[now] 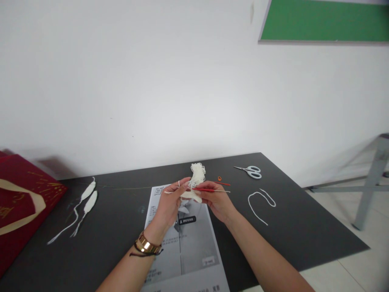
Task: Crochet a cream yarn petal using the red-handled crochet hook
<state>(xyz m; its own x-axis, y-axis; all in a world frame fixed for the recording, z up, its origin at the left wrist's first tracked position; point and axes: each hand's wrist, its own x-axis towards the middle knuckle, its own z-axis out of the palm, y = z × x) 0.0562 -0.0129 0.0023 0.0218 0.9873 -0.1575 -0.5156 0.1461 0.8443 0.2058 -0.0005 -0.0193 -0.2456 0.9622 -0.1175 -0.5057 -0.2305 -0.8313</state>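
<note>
Both grips are closed: a small white yarn piece is pinched between thumb and fingers by the left hand, and a red hook, lying almost level, is held against it by the right hand. Where the hook meets the yarn is too small to be made out. For neat work, the piece is best pinched close to the hook, the yarn kept evenly taut, and each loop left loose enough to be passed through. Beneath the hands, a printed sheet is laid on the black table. To the left, two white leaf-shaped pieces with tails are set near a red bag; to the right, a loose white strand is curled. Just beyond the fingers, a white yarn bundle is gathered, and its strands should be kept untangled. Farther right, grey-handled scissors are laid well apart.
</note>
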